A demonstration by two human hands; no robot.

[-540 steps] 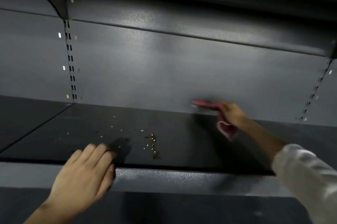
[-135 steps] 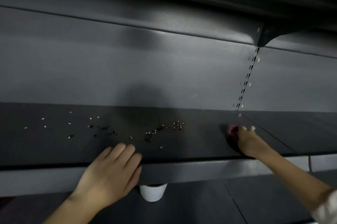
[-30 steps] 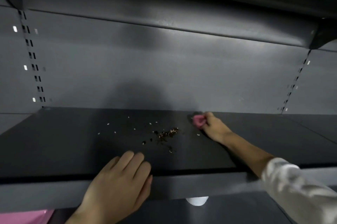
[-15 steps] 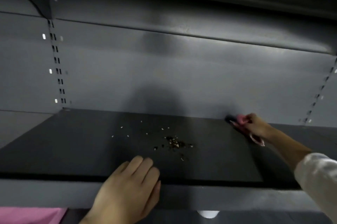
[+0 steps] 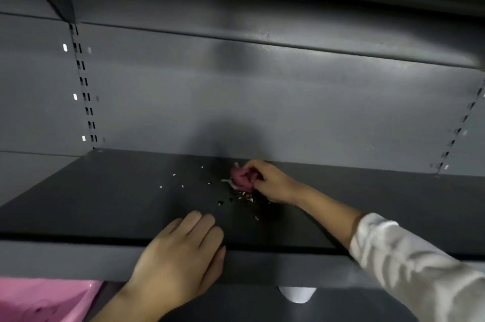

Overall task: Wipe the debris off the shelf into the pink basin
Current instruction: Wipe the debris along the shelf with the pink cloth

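Right hand (image 5: 273, 184): reaching deep toward the back of the shelf, fingers curling round a bunched pink cloth (image 5: 242, 177) and pressing it down onto the surface.
Left hand (image 5: 181, 256): lying flat over the front lip of the shelf, fingers straight and relaxed, gripping nothing, fingertips resting on the dark top.
Shelf (image 5: 105, 203): dark grey board, running wide across the view, sitting under another grey tier above.
Debris (image 5: 245, 198): small pale and dark crumbs clustering just in front of the cloth and beside the right wrist; a few lone specks lying scattered further left, well apart from the main heap.
Pink basin (image 5: 47, 298): showing only as a corner at the lower left, sitting below the shelf edge, left of the left forearm, well apart from the crumbs.
White sleeve (image 5: 409, 264): covering the right forearm, crossing over the front edge at the right.
White rounded object (image 5: 296, 294): peeking out beneath the shelf lip, too little showing for telling what it is.
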